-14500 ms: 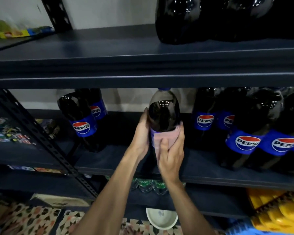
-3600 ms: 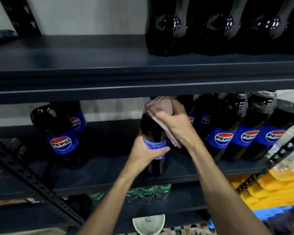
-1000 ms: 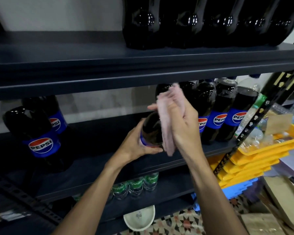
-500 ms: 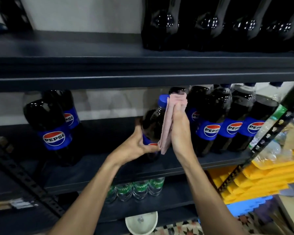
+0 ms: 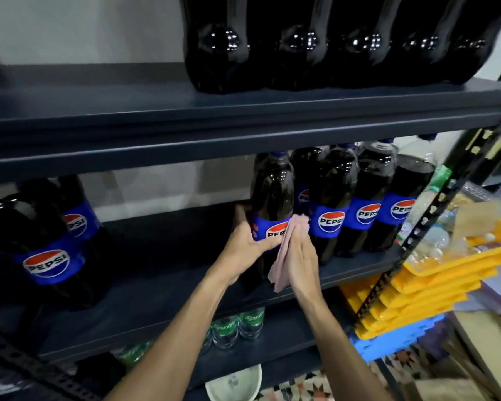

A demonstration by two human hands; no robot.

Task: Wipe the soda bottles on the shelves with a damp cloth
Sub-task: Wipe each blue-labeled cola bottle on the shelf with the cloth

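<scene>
Our left hand (image 5: 243, 241) grips the Pepsi bottle (image 5: 272, 195) at its label on the middle shelf (image 5: 162, 287), right hand (image 5: 300, 257) flat, pressing the pink cloth (image 5: 278, 269) against its side; best we rotate it slowly, wiping down to the base

Dark shelf (image 5: 162, 256) carries upright Pepsi bottles (image 5: 333, 198), seemingly two deep.

"PEPSI" on blue labels, middle shelf (image 5: 156, 273): left front bottle (image 5: 46, 263) reads in full, and so does the bottle behind it (image 5: 75, 222). Centre bottle (image 5: 273, 230) shows "PEPS", the rest is behind the pink cloth (image 5: 284, 256). Right row (image 5: 330, 221): first full, others cut off. "Sprite" on the small green-label bottles (image 5: 224, 328), lower shelf (image 5: 295, 328).
</scene>
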